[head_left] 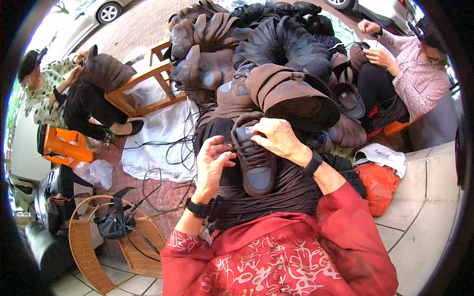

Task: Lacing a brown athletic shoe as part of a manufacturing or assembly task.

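Note:
A dark brown shoe (256, 163) with a grey-blue toe and tongue lies on my lap, toe toward me. My right hand (279, 139) grips its tongue end at the top. My left hand (212, 160) sits at the shoe's left side, fingers curled, pinching a thin dark lace near the eyelets. A thick bundle of dark brown laces (276, 195) is draped across my lap beneath the shoe. Both wrists carry black bands.
A big heap of brown and black shoes (256, 54) rises ahead. A person at the left holds a shoe beside a wooden stool (148, 81); another person sits at the right. A wicker chair (96, 246), orange stool (66, 145), white sack (158, 133) and orange bag (377, 182) surround me.

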Demonstrator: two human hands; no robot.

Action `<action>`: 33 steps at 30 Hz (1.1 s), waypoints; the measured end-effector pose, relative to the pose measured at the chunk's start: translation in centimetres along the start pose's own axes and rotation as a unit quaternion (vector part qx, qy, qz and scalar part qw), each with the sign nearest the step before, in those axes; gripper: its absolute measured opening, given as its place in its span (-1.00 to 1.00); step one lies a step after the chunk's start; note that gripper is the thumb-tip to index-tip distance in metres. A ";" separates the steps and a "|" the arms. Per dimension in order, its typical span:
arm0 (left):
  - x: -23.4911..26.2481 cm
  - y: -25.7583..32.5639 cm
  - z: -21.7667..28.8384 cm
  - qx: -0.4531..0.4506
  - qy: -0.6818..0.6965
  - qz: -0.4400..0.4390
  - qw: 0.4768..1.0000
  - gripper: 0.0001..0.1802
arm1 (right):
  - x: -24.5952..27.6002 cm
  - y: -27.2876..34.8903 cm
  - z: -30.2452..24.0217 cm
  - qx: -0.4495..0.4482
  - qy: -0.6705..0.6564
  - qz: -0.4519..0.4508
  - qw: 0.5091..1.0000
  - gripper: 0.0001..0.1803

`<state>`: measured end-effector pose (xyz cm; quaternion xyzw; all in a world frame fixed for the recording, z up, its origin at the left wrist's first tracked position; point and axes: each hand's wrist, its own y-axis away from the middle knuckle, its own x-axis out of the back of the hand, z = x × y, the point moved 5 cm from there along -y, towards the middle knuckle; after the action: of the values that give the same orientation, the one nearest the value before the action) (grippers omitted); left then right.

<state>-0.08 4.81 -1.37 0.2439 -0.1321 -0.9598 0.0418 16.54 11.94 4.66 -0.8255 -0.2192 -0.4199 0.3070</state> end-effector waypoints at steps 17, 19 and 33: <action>-0.3 -1.1 3.5 -0.212 -0.480 -0.199 0.828 -0.87 | 0.3 -0.6 0.6 -0.033 -0.080 -0.033 0.996 -0.78; -0.4 -1.5 3.7 -0.175 -0.477 -0.199 0.838 -0.82 | 0.4 -0.7 0.2 -0.040 -0.077 -0.036 0.996 -0.77; 0.2 -2.0 3.3 0.011 -0.405 -0.156 0.901 -0.83 | -0.2 -0.9 0.8 -0.066 -0.087 -0.027 0.994 -0.82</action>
<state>-1.84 7.42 0.77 -0.1484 -0.1082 -0.9684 -0.1685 16.32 13.16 4.46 -0.8710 -0.2392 -0.3681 0.2206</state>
